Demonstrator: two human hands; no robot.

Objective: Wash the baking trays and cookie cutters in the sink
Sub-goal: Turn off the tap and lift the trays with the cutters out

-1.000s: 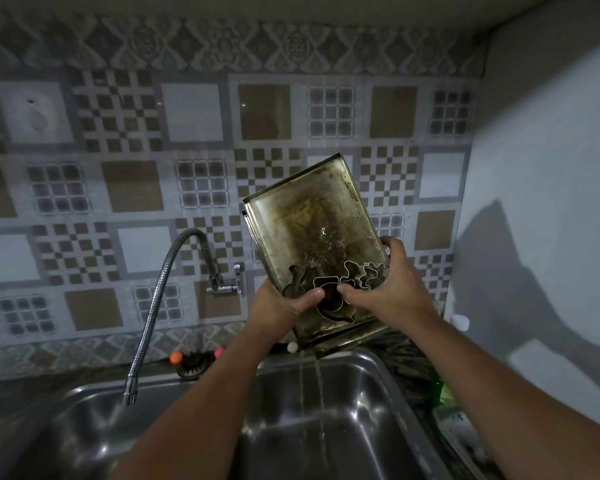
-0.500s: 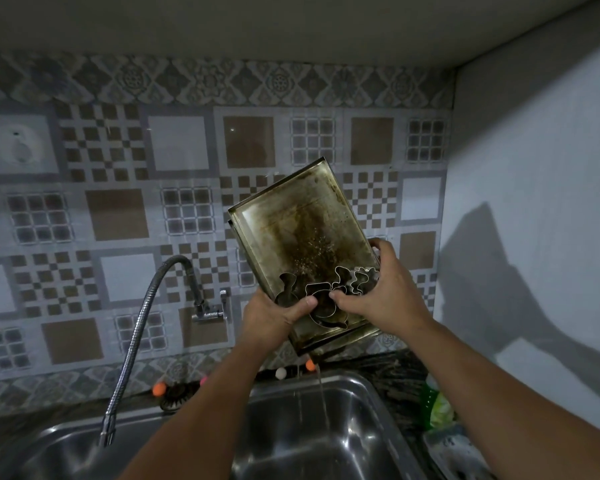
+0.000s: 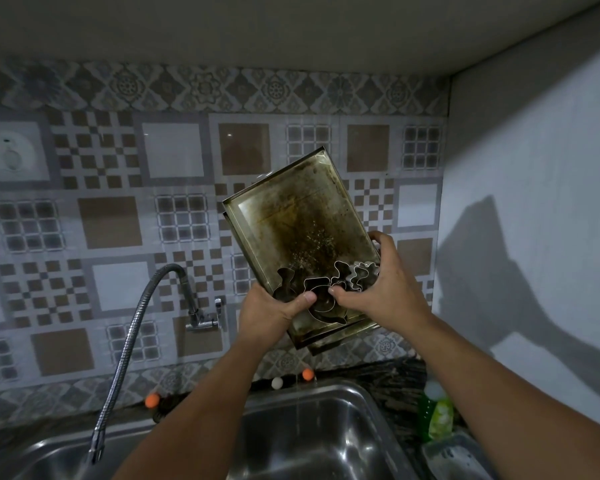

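Baking trays [image 3: 291, 216] tilted, gripped by both hands.

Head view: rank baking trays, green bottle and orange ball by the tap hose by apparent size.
1. baking trays, held up tilted, nearer the camera, so partly perspective.
2. green bottle.
3. orange ball.

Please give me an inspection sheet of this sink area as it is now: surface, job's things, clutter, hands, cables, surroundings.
Surface: steel sink, thin water stream falling in.
Job's things: stained baking trays, two stacked, tilted steeply above the sink; cookie cutters lying at their lower end.
Clutter: green bottle at right; small orange and white balls behind the sink.
Hands: left hand grips the trays' lower edge, thumb on a cutter; right hand holds the right side, thumb on the cutters.
Cables: nothing seen.
Surroundings: flexible faucet hose, patterned tile wall.
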